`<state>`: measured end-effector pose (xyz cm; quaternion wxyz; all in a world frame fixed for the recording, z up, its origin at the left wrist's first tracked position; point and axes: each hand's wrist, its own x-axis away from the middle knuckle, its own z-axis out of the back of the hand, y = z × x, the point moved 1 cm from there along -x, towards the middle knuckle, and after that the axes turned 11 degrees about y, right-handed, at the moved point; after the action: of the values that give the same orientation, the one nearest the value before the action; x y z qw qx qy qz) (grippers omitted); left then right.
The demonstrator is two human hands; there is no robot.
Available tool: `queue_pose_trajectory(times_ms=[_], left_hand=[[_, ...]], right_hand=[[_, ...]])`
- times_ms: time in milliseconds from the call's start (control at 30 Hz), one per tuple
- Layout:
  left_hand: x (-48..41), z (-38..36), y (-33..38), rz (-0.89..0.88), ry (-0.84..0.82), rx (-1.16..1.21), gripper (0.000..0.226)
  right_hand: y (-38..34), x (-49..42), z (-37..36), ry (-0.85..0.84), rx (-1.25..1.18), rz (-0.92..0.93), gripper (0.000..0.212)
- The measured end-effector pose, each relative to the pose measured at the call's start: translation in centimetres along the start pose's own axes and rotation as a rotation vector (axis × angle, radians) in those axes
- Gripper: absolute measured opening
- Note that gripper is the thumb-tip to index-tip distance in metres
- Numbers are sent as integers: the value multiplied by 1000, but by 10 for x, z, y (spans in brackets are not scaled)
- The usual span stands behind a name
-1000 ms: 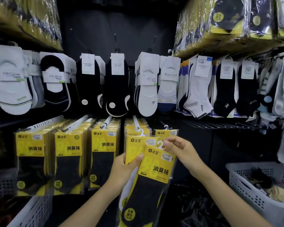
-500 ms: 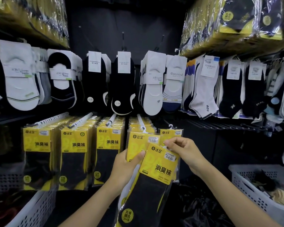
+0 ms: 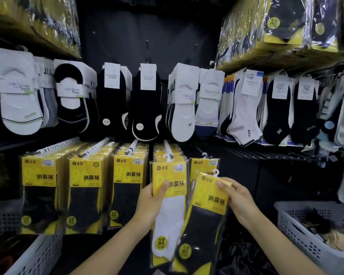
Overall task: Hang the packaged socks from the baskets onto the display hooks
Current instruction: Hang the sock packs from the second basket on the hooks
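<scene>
My left hand (image 3: 151, 203) grips a yellow pack of white socks (image 3: 170, 211) by its left edge, just below the fourth white display hook (image 3: 168, 148). My right hand (image 3: 236, 199) pinches the top right corner of a yellow pack of black socks (image 3: 209, 207), which tilts to the right of the white pack. Its small white hanger (image 3: 216, 172) sticks up free of any hook. Behind it hangs another yellow pack (image 3: 204, 165). Rows of matching yellow packs (image 3: 85, 175) fill the hooks to the left.
A white basket (image 3: 298, 235) with loose socks stands at the lower right, another white basket (image 3: 40, 253) at the lower left. Black and white sock pairs (image 3: 147, 104) hang in the row above. Wrapped bundles (image 3: 276, 22) sit on the top shelves. Bare wire hooks (image 3: 266, 153) extend at right.
My hands have drawn the two packs apart. The black-sock pack moved right and tilted with my right hand, uncovering the white-sock pack in my left hand. The view also shifted slightly.
</scene>
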<state>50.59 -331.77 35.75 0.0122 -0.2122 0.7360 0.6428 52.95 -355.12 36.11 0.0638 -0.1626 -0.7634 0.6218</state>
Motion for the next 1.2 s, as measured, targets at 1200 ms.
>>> queue_pose_trajectory(times_ms=[1200], left_hand=[[2, -49, -18, 36, -213, -72, 9]], right_hand=[[8, 9, -31, -183, 59, 142, 21]])
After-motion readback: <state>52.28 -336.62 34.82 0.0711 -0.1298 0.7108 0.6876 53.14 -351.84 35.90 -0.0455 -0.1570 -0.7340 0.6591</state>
